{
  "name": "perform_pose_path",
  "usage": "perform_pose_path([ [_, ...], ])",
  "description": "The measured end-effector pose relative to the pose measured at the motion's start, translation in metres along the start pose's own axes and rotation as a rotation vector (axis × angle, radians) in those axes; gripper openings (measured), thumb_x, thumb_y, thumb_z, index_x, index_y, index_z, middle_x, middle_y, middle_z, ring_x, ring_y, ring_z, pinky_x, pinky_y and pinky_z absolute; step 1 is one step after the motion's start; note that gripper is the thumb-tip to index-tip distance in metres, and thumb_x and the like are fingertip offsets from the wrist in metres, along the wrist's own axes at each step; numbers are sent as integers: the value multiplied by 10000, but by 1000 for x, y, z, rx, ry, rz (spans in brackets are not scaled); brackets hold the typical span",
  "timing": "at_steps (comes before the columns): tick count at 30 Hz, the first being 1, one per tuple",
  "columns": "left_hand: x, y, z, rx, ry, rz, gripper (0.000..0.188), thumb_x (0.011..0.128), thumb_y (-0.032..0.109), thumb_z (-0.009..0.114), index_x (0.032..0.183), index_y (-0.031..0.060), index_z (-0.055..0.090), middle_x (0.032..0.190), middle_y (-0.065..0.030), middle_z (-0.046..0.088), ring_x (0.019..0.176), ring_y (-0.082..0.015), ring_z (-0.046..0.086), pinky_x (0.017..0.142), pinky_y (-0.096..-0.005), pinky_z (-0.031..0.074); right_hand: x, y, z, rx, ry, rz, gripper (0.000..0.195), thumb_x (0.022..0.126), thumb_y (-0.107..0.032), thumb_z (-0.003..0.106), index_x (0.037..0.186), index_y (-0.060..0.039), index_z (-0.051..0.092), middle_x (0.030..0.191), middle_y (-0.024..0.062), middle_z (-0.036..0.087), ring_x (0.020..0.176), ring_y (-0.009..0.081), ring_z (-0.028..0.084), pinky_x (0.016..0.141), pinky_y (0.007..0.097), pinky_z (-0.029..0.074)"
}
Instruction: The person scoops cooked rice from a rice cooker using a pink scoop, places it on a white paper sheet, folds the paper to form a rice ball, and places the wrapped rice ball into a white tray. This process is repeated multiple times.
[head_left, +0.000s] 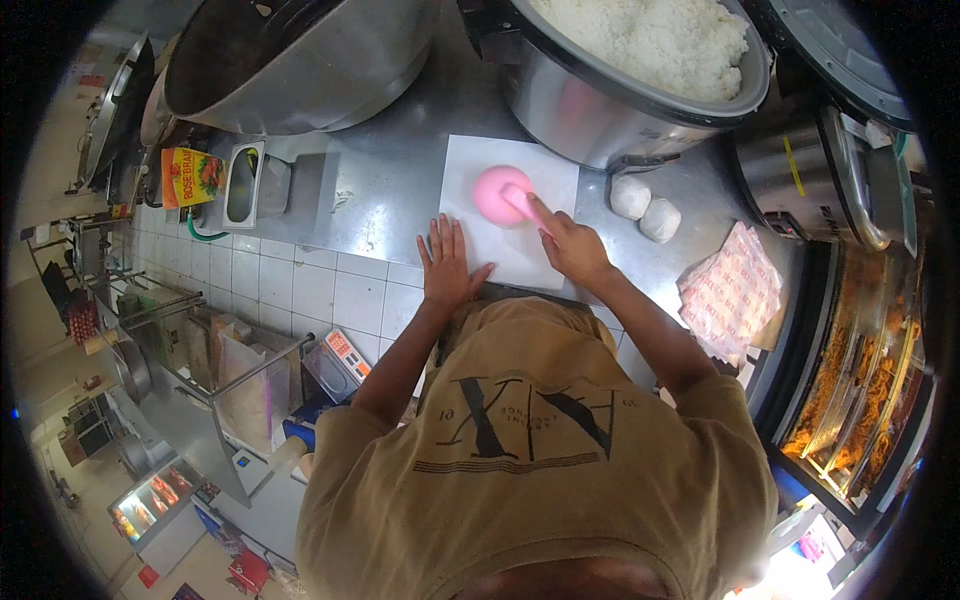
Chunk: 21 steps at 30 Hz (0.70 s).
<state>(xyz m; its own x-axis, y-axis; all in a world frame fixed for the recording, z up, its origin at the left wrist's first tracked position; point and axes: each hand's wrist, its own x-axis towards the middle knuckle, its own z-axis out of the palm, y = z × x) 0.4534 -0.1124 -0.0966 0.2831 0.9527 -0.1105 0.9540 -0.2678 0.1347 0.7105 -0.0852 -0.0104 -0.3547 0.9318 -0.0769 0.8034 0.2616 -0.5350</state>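
Observation:
A sheet of white paper (465, 161) lies on the steel counter before me. On it sits a round pink bowl (487, 196); its contents cannot be made out. My right hand (576, 251) grips a pink utensil (519, 199), probably a rice paddle, whose broad end is over the bowl. The index finger stretches along its handle. My left hand (448, 262) rests palm down at the left edge of the paper, fingers spread, holding nothing. Two white paper-wrapped balls (631, 196) (660, 220) stand together to the right of the paper.
A large cooker of white rice (645, 45) stands just beyond the paper. To its left is a big metal pot (315, 71). A steel pan (241, 184) sits at the counter's left. Printed wrapping paper (733, 289) and a display case of fried food (855, 375) are at right.

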Motion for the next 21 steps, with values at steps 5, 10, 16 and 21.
perform_pose_path([
  [5, -21, 7, -2, -25, -108, 288, 891, 900, 630, 458, 1529, 57, 193, 1580, -250, 108, 1475, -395, 80, 1153, -595, 97, -26, -44, -77, 315, 558, -85, 536, 871, -101, 593, 1388, -68, 455, 1158, 202, 633, 742, 337, 687, 674, 373, 573],
  [10, -25, 13, -1, 17, -89, 324, 887, 898, 619, 469, 1512, 26, 228, 1570, -246, 160, 1473, -379, 114, 1157, -581, 114, 1, -64, -220, -72, 851, 103, 391, 856, -108, 652, 1229, -12, 586, 1113, 169, 651, 934, 315, 645, 804, 370, 515],
  [16, -19, 11, -10, 98, -116, 366, 892, 899, 598, 484, 1496, -16, 234, 1571, -221, 185, 1470, -340, 157, 1167, -558, 120, 12, -46, -217, -374, 1137, -159, 543, 850, -112, 666, 1352, -11, 485, 1281, 233, 539, 1181, 387, 511, 1005, 417, 399],
  [21, -9, 1, -24, 103, -143, 483, 894, 897, 562, 514, 1483, -51, 232, 1572, -214, 190, 1470, -333, 163, 1176, -536, 129, -19, -51, -107, 96, 863, -292, 398, 813, -145, 685, 1199, -67, 625, 1077, 132, 649, 1018, 317, 591, 930, 410, 447],
])
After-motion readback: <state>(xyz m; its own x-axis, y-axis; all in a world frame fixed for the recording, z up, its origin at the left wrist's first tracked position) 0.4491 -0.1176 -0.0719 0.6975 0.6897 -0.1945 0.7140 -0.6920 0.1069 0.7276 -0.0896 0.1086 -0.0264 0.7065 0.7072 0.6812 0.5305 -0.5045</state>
